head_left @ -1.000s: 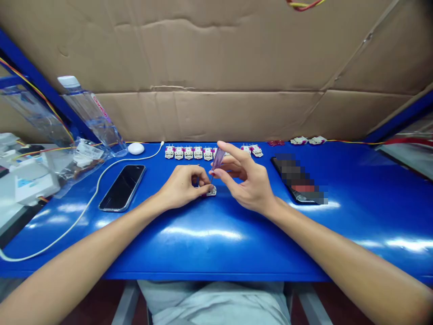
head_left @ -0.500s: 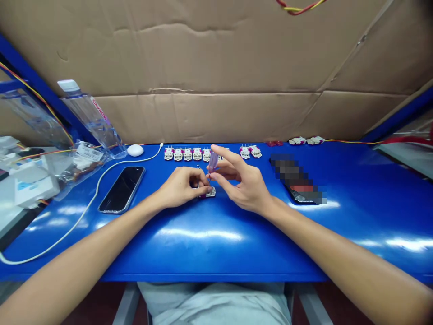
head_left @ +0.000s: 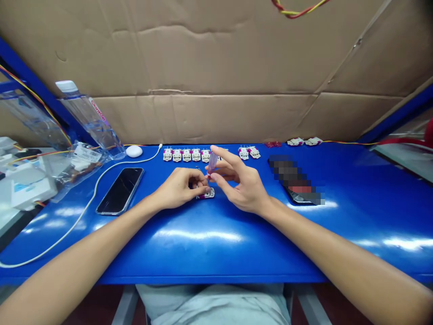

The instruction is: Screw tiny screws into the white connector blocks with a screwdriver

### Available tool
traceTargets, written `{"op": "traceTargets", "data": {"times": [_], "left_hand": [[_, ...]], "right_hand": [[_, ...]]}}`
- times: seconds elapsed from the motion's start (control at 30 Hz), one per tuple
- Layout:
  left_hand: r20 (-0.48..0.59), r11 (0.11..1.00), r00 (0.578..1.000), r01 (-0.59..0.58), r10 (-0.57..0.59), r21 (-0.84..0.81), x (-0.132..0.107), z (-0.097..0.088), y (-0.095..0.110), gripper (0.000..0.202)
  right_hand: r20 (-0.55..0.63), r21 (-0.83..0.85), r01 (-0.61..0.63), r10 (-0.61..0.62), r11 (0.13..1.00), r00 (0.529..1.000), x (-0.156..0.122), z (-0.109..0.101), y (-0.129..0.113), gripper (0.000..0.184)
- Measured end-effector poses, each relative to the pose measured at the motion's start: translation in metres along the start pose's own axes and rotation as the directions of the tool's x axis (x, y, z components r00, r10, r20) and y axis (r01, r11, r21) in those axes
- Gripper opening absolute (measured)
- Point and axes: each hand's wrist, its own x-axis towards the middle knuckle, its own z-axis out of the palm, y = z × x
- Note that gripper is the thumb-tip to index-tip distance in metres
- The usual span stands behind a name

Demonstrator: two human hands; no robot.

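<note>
- Right hand (head_left: 245,183) pinches a slim purple-handled screwdriver (head_left: 212,163), its tip down at a small white-and-magenta connector module (head_left: 207,194).
- Left hand (head_left: 179,187) curls closed on that module, on the glossy blue bench (head_left: 237,259).
- Both grips match a moment ago.

wall: creased cardboard sheeting (head_left: 216,54) | frame: blue metal bars (head_left: 30,67) | bench: glossy blue top (head_left: 216,266) | floor (head_left: 98,304): dark reddish, seemingly

The purple-handled screwdriver (head_left: 212,163) now stands more upright, it seems.

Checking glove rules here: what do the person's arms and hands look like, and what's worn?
The left arm and left hand and right arm and right hand are bare, without sleeves, gloves, watch or bracelet. Pale grey clothing shows below the blue bench.
</note>
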Motion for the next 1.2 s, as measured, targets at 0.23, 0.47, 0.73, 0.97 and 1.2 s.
{"op": "traceTargets", "data": {"times": [0.23, 0.47, 0.73, 0.97, 1.2], "left_hand": [[-0.010, 1.000, 1.000, -0.010, 0.010, 0.003, 0.001, 0.000, 0.002, 0.024], [0.011, 1.000, 1.000, -0.004, 0.005, -0.019, 0.002, -0.001, 0.000, 0.024], [0.013, 0.999, 0.999, -0.039, 0.038, 0.020, 0.000, -0.002, 0.002, 0.024], [0.014, 0.998, 0.999, -0.033, 0.032, 0.059, 0.000, -0.003, 0.002, 0.024], [0.100, 1.000, 0.995, -0.018, 0.018, -0.002, 0.000, -0.013, 0.004, 0.020]], "right_hand": [[-0.002, -0.015, 0.025, -0.025, 1.000, 1.000, 0.001, 0.000, 0.000, 0.066], [0.009, -0.027, 0.045, -0.045, 0.999, 0.999, 0.001, 0.000, 0.000, 0.065], [-0.023, -0.044, 0.095, -0.096, 0.994, 0.995, 0.000, 0.000, 0.002, 0.063], [-0.034, -0.043, 0.078, -0.080, 0.996, 0.996, 0.000, 0.002, 0.003, 0.062], [-0.033, -0.042, 0.084, -0.085, 0.996, 0.996, 0.000, 0.002, 0.002, 0.063]]}}
